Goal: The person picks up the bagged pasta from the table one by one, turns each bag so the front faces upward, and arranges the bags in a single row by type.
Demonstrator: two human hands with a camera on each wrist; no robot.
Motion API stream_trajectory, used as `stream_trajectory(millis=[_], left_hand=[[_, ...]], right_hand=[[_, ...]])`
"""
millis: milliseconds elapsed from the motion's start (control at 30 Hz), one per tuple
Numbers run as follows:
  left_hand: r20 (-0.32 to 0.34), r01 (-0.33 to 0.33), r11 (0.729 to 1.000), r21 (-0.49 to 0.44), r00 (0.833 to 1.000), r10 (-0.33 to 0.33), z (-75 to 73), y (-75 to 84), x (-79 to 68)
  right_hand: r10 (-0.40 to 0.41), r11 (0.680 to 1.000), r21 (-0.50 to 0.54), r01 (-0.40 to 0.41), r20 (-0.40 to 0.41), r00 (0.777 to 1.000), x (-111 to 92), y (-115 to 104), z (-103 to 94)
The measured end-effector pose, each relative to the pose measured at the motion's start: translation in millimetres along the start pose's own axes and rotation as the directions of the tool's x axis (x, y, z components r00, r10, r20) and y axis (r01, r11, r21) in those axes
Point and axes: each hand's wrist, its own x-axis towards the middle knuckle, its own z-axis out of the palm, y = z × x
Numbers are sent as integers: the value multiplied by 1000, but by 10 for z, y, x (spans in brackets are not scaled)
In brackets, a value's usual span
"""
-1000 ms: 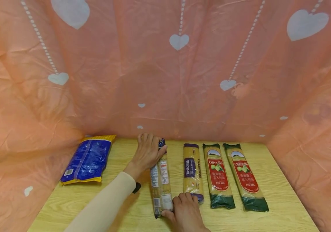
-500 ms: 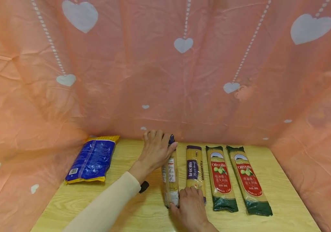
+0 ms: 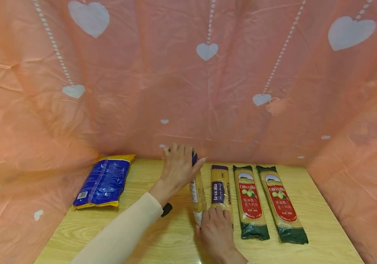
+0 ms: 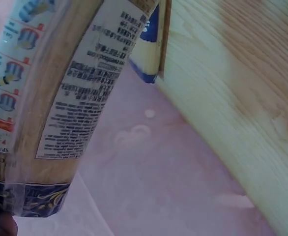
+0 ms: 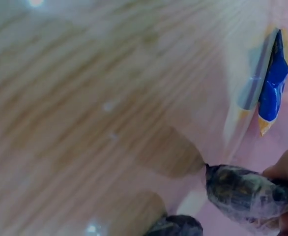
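A spaghetti pack (image 3: pixel 199 194) stands tilted on its edge in the head view, its label side turned left. My left hand (image 3: pixel 178 165) grips the far end, which has a dark blue band. At the near end, my right hand (image 3: pixel 216 231) pinches the pack and covers the lower part of the la sicilia spaghetti pack (image 3: pixel 218 190) beside it. The left wrist view shows the held pack's printed back (image 4: pixel 80 93) close up. In the right wrist view, thumb and finger hold its crinkled dark end (image 5: pixel 242 191).
Two Olivoila spaghetti packs (image 3: pixel 249 201) with green ends lie to the right, roughly parallel. A blue and yellow bag (image 3: pixel 104 181) lies at the far left of the wooden table (image 3: pixel 162 238). Pink heart-patterned cloth (image 3: pixel 182 91) hangs behind and at both sides.
Both hands have moved the held pack right, close to the la sicilia pack, and tipped it further onto its edge. The other packs and the bag stay in place; the view shifts slightly.
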Motion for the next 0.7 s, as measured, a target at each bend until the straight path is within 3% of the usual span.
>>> stream_trajectory(millis=[200, 500, 600, 700], left_hand=[[48, 24, 999, -48, 999, -22, -9, -80, -18], [-5, -13, 981, -194, 1000, 12, -54, -149, 1], [48, -28, 966, -257, 998, 41, -105, -175, 4], [102, -30, 932, -361, 992, 71, -171, -216, 2]], right_hand=[[-27, 999, -24, 27, 22, 999, 27, -50, 37], [-72, 995, 65, 75, -34, 997, 59, -36, 34], [-90, 989, 114, 94, -36, 995, 39, 38, 29], [-72, 989, 128, 73, -11, 997, 10, 138, 34]])
